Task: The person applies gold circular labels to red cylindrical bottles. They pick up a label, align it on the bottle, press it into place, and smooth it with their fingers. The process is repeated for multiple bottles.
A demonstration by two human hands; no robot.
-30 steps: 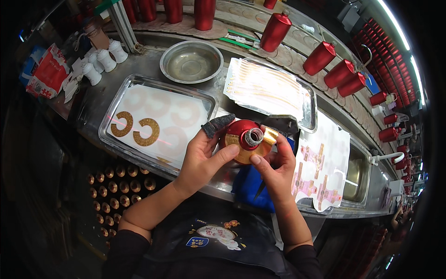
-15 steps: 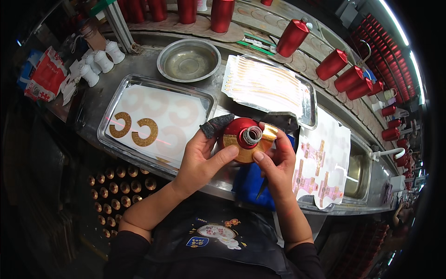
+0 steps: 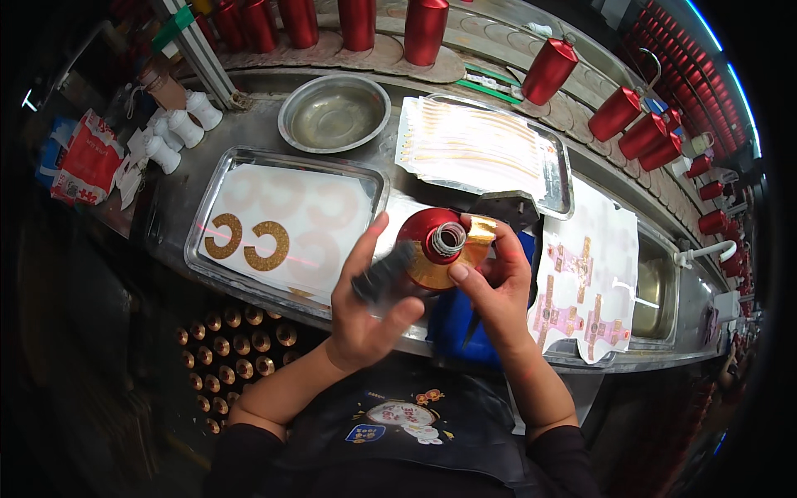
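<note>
A red metal bottle (image 3: 417, 226) with a bare threaded neck (image 3: 448, 241) points its open mouth up at me. My right hand (image 3: 502, 295) is closed around its right side, thumb on the shoulder. Around the shoulder's near side lies a gold glittery C-shaped decal (image 3: 433, 277); its shiny right end (image 3: 481, 227) stands up beside my right fingers. My left hand (image 3: 355, 319) is open at the bottle's left, thumb and fingers apart. A black cover (image 3: 383, 274) on one of its fingers is blurred, and its tip reaches the decal's left end; contact is unclear.
On the left, a metal tray (image 3: 193, 241) holds a sheet with two gold C-shaped decals (image 3: 266, 246). Behind stand a metal bowl (image 3: 286, 116) and another tray (image 3: 568, 178) of decal strips. Pink-gold decal sheets (image 3: 573, 274) lie by the sink (image 3: 656, 286). Red bottles (image 3: 550, 70) line the conveyor.
My left hand has let go of the bottle and opened, its covered finger swinging down toward the decal's left end. My right hand keeps its hold. The view has shifted slightly.
</note>
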